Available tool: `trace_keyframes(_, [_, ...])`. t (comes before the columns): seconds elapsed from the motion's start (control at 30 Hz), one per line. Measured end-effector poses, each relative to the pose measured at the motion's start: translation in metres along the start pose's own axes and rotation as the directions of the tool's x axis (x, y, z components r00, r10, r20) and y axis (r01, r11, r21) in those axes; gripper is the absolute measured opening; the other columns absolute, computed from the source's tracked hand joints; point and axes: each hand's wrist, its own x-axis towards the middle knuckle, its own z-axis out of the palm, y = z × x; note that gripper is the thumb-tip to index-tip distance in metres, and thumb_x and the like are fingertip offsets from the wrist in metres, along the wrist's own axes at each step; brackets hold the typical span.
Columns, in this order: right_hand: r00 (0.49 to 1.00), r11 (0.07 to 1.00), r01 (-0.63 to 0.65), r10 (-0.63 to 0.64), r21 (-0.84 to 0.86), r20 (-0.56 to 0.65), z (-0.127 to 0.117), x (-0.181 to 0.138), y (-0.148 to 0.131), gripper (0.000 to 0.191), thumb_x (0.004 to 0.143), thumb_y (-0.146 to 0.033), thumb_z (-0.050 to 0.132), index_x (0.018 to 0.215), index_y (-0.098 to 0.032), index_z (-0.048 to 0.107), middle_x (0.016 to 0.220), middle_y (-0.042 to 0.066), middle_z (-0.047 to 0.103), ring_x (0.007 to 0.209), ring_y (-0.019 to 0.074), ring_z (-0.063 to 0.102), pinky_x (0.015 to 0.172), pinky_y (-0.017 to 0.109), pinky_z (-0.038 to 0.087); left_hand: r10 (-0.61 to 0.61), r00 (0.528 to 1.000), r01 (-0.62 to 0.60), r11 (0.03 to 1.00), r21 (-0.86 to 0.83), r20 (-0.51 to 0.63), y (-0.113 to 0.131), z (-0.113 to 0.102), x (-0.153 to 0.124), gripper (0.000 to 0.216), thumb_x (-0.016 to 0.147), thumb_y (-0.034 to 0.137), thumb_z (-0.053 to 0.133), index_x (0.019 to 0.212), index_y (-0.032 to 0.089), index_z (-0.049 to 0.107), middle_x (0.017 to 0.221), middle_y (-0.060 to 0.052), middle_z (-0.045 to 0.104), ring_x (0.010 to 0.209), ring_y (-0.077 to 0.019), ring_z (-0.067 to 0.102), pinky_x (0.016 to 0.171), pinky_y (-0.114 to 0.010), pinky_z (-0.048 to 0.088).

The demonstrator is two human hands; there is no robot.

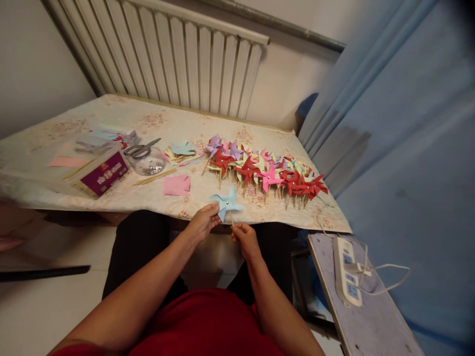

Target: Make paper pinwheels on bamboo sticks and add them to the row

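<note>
A light blue paper pinwheel [229,201] with a small pin at its centre is held up at the table's front edge. My left hand [205,220] pinches one of its paper blades from the left. Below the pinwheel, the fingers of my right hand [245,240] are closed round its thin wooden stick [232,218]. Just beyond my left hand lies a pink paper piece [177,185] with cuts in it. Further right on the table, many finished pinwheels [260,170] in red, pink, purple and yellow lie in a long heap with their sticks toward me.
Scissors [143,148] rest across a clear bowl [149,165] of small metal pins. Nearby are loose sticks [155,177], stacked cut papers [182,152] and a purple-labelled box [100,175]. A power strip [347,271] with cables sits on a bench at right, beside a blue curtain [393,148].
</note>
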Motion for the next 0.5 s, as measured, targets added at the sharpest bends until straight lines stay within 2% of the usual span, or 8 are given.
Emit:
trace_keyframes(0.33, [1.000,1.000,0.000,0.001,0.013,-0.025,0.0001,0.0028,0.0033,0.031,0.062,-0.045,0.075,0.070,-0.017,0.064,0.052,-0.004,0.059,0.042,0.0084,0.046,0.046,0.022,0.035,-0.015,1.000,0.015,0.999,-0.045,0.004,-0.0014,0.0007,-0.0009,0.015,0.073,0.023,0.073,0.081,0.015,0.062,0.069,-0.001,0.064,0.060,-0.0107,0.060,0.063,-0.023,0.047])
trace_keyframes(0.5, [1.000,1.000,-0.005,0.005,-0.004,-0.020,0.0004,0.0033,0.0040,0.032,0.062,-0.045,0.075,0.071,-0.018,0.064,0.052,-0.004,0.059,0.042,0.0085,0.046,0.046,0.022,0.036,-0.012,1.000,0.012,0.999,-0.038,0.013,-0.0027,-0.0010,-0.0008,0.015,0.073,0.023,0.073,0.078,0.016,0.061,0.069,-0.001,0.064,0.061,-0.0105,0.060,0.063,-0.023,0.047])
